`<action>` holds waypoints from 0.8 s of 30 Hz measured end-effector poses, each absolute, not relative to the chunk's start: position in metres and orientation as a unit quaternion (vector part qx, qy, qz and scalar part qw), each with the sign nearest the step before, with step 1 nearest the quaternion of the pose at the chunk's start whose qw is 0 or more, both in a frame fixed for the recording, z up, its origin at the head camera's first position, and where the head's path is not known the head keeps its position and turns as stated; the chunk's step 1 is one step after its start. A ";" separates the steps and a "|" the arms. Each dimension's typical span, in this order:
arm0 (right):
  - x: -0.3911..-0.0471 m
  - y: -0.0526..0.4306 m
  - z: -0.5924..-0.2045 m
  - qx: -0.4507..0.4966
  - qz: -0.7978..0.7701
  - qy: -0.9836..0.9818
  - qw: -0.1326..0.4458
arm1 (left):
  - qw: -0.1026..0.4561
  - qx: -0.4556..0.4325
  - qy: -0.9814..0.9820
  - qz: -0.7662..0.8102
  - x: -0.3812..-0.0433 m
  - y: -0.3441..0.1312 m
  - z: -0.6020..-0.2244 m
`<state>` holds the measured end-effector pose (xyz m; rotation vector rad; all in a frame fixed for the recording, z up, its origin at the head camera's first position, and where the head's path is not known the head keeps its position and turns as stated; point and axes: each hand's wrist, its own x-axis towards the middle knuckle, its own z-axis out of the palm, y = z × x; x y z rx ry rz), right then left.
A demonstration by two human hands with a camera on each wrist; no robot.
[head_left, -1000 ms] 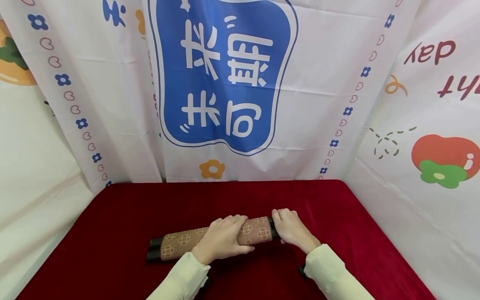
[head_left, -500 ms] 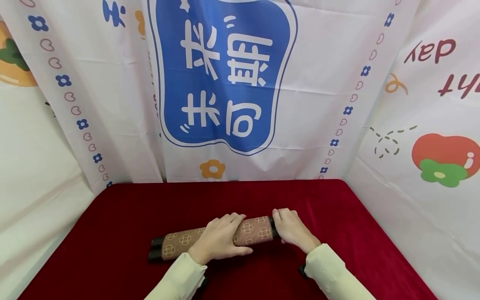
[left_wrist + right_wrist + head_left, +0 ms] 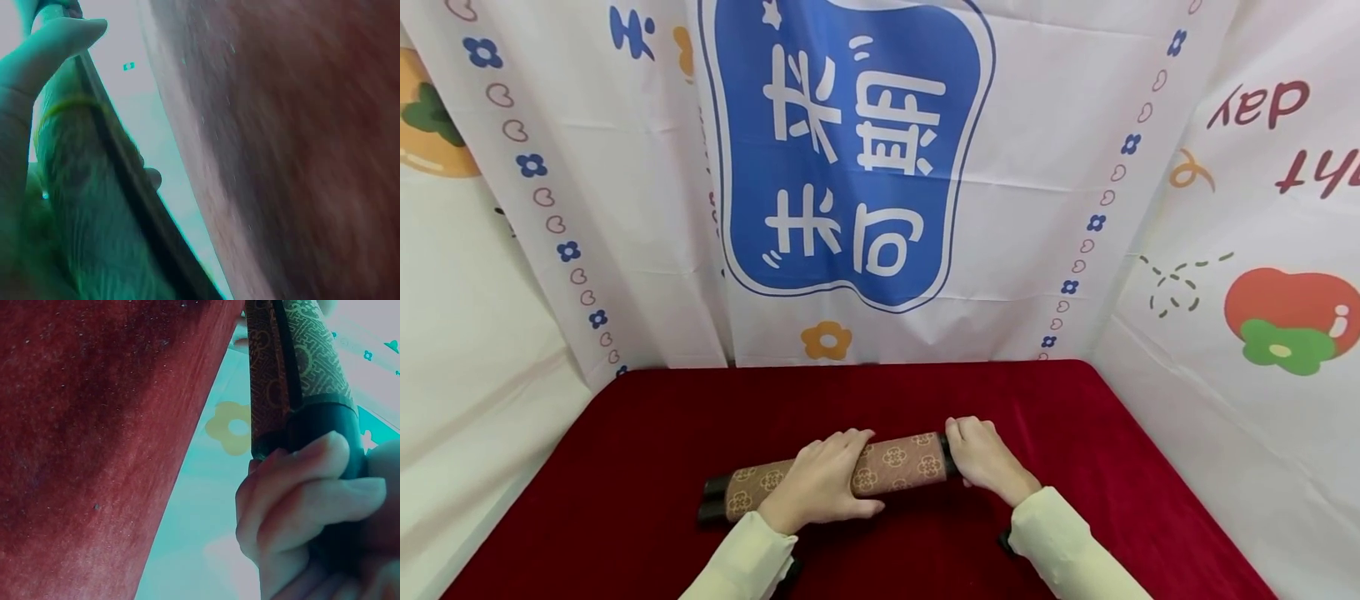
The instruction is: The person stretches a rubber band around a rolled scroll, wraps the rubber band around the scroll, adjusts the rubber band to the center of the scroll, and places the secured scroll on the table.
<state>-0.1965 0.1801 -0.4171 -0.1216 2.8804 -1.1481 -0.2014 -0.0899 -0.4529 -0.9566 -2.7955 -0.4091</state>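
Observation:
A scroll (image 3: pixel 901 465) in brown brocade with pale flower motifs and paired black ends lies slantwise, right end farther back, just above or on the red cloth. My left hand (image 3: pixel 820 479) grips it around the middle, fingers over the far side and thumb along the near side. In the left wrist view the thumb (image 3: pixel 69 40) shows beside the scroll (image 3: pixel 106 206), and a fingertip peeks out past its dark edge. My right hand (image 3: pixel 988 458) holds the right black end. Curled fingers (image 3: pixel 306 509) wrap that black end (image 3: pixel 325 431) in the right wrist view.
Red velvety cloth covers the table (image 3: pixel 700 408). White printed curtains (image 3: pixel 1037 208) hang at the back and both sides, the back one bearing a blue panel (image 3: pixel 842 167) with white characters. Dark straps (image 3: pixel 1006 542) show below the pale sleeves (image 3: pixel 1067 533).
My left hand has slid leftward along the scroll, baring more brocade between the hands. The scroll has shifted very slightly; my right hand keeps its grip in place.

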 end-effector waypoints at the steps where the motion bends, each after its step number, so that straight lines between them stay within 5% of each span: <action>1: -0.197 0.180 -0.417 -0.038 -0.370 0.928 0.019 | 0.079 -0.321 -0.934 -0.138 -0.202 -0.088 -0.453; 16: -0.198 0.180 -0.418 -0.030 -0.372 0.927 0.030 | 0.050 -0.285 -0.944 -0.160 -0.201 -0.131 -0.466; 24: -0.198 0.178 -0.419 -0.024 -0.369 0.929 0.024 | 0.083 -0.318 -0.930 -0.163 -0.200 -0.118 -0.462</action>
